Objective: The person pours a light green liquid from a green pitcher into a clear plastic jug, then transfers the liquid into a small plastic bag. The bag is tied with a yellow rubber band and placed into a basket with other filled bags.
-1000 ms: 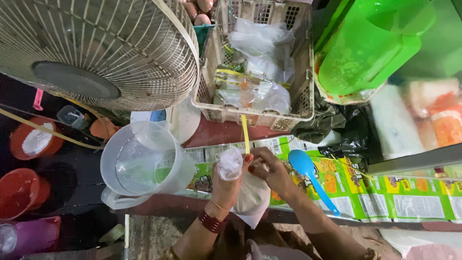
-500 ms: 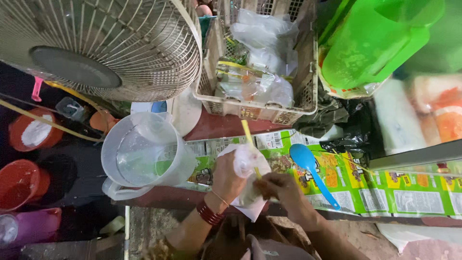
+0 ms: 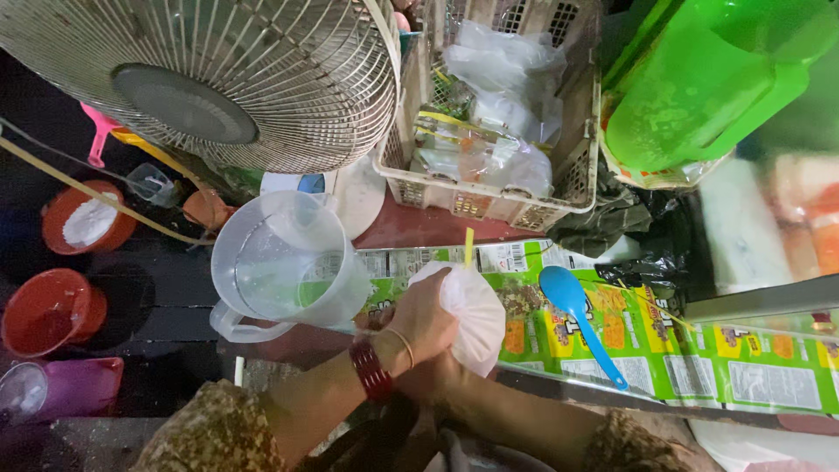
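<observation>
Bag [image 3: 472, 319] filled, straw [image 3: 468, 247] inserted, neck clamped in left hand [image 3: 424, 319]; tying pending. Right hand [image 3: 433, 380] under bag, grip indeterminate.

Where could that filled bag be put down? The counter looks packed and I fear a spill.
Bare room shows on the printed green sheet right of the blue spoon, and on a red strip between the clear jug and the basket. Left is crowded with red bowls. The left hand has the white bag in its grip.

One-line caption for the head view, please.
Left hand grips a white-filled plastic bag with a yellow straw, beside a clear jug.
</observation>
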{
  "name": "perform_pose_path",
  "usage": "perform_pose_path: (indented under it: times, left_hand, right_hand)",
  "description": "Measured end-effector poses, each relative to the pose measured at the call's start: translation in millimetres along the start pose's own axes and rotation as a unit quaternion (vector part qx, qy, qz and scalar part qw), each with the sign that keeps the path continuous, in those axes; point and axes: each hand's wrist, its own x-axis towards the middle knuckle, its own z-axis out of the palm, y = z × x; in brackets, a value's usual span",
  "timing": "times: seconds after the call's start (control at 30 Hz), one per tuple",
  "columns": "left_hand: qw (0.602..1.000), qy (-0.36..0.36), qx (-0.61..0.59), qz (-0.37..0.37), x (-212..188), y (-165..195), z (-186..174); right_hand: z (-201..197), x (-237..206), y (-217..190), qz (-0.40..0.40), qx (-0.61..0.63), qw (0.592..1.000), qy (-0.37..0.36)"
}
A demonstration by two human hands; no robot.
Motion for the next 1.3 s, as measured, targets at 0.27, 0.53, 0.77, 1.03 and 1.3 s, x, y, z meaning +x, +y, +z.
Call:
perform_pose_path:
  times: [0.27,0.53,0.77,1.03,1.3]
  left_hand:
    - [0.980,-0.115,0.122,0.108,-32.4,15.8,-7.8]
    - [0.943,-0.016,0.193,0.270,-32.3,22.0,-3.4]
    - [0.925,-0.112,0.189,0.310,-24.2,24.0,-3.6]
    - [0.952,-0.020,0.131,0.277,-19.9,5.9,-2.2]
    - [0.957,0.109,-0.239,0.122,-17.6,-27.6,20.8]
  right_hand:
    - [-19.3,1.8,-7.2,0.045,-0.089,0.995,-0.021]
    - [-80.0,-95.5,-140.4,0.213,-0.686,0.688,0.104]
    - [-9.2,-38.5,-175.3,-0.210,-0.830,0.497,-0.143]
    - [-5.8,-34.3,-162.7,-0.142,-0.675,0.724,-0.005]
    - [-37.4,-102.5,-109.8,-0.282,-0.636,0.713,0.086]
